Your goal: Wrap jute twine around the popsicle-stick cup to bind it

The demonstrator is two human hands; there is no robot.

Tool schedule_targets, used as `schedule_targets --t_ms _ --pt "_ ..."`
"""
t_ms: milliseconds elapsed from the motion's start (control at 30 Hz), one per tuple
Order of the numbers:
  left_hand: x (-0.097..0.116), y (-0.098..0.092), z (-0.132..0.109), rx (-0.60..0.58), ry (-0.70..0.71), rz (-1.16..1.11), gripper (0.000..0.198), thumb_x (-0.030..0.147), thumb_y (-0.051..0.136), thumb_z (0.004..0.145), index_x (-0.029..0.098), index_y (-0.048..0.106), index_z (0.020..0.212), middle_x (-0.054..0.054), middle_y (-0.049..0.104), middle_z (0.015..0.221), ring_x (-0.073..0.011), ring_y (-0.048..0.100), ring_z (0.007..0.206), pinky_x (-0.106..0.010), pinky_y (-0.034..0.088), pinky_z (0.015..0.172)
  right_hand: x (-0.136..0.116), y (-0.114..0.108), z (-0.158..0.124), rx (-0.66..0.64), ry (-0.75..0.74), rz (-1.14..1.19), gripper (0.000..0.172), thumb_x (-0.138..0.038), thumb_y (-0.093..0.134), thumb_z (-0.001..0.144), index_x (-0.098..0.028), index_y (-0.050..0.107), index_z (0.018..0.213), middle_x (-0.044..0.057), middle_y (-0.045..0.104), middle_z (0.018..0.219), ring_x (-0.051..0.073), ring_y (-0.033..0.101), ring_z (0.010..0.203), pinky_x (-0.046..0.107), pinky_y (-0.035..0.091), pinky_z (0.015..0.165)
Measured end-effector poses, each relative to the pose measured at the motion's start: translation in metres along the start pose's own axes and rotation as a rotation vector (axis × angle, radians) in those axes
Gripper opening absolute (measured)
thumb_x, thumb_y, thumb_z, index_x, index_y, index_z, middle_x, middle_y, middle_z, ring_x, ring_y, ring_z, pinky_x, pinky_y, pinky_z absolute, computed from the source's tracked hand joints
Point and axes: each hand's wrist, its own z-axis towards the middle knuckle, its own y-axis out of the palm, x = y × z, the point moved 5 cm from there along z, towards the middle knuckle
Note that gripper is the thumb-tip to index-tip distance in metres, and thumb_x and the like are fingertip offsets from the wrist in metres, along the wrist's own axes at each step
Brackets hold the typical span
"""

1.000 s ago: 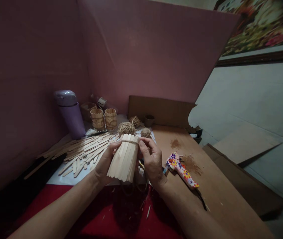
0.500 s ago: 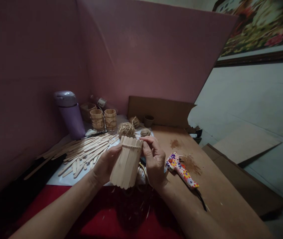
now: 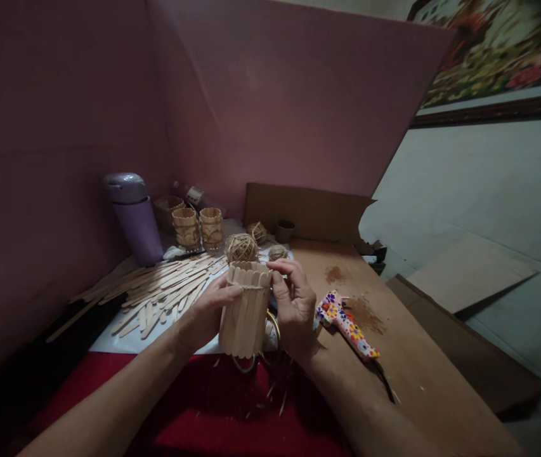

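Note:
My left hand (image 3: 206, 311) grips a cup of upright craft sticks (image 3: 244, 324), its thumb across the front near the top. A thin strand of twine (image 3: 254, 288) runs round the cup below the scalloped rim. At the upper right of the cup, my right hand (image 3: 295, 304) is closed in a pinch where the twine meets the fingers; the pinched piece itself is mostly hidden. Curved metal loops (image 3: 276, 333), perhaps scissor handles, show partly behind the cup. Beyond it sits a large ball of twine (image 3: 241, 247).
Loose craft sticks (image 3: 165, 289) fan out on white paper at left. Behind them stand a purple bottle (image 3: 137, 228) and two decorated stick cups (image 3: 211, 228). A flower-patterned glue gun (image 3: 349, 324) lies on the brown board at right. A small pot (image 3: 284, 231) stands near the cardboard.
The cup has turned more upright, its rim tipping towards me so the opening shows. My left thumb now lies further across its front. My right hand has barely moved.

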Motion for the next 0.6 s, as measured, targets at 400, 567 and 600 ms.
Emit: schedule_targets --t_ms 400,567,600 --pt "0.005 -0.006 0.003 0.141 0.142 0.075 0.06 0.024 0.078 0.065 0.018 0.059 0.122 -0.009 0.07 0.113 -0.0258 0.063 0.102 -0.029 0.048 0.083 -0.014 0.0 -0.004 0.033 -0.147 -0.177 0.009 -0.019 0.054 0.088 -0.023 0.06 0.094 0.005 0.056 0.096 0.019 0.057 0.089 0.037 0.049 0.077" --pt "0.005 -0.013 0.005 0.201 0.213 0.157 0.075 0.025 0.082 0.064 0.022 0.052 0.133 -0.007 0.069 0.114 -0.0244 0.062 0.104 -0.027 0.049 0.083 -0.016 0.002 -0.005 0.006 -0.189 -0.188 0.009 -0.017 0.056 0.087 -0.023 0.06 0.093 0.005 0.056 0.095 0.018 0.057 0.089 0.035 0.051 0.075" --pt "0.005 -0.013 0.004 0.205 0.222 0.177 0.078 0.026 0.082 0.064 0.022 0.05 0.135 -0.007 0.069 0.115 -0.0244 0.062 0.105 -0.027 0.049 0.084 -0.016 0.002 -0.005 -0.002 -0.195 -0.186 0.01 -0.017 0.057 0.087 -0.023 0.061 0.094 0.005 0.056 0.096 0.018 0.057 0.089 0.035 0.051 0.074"
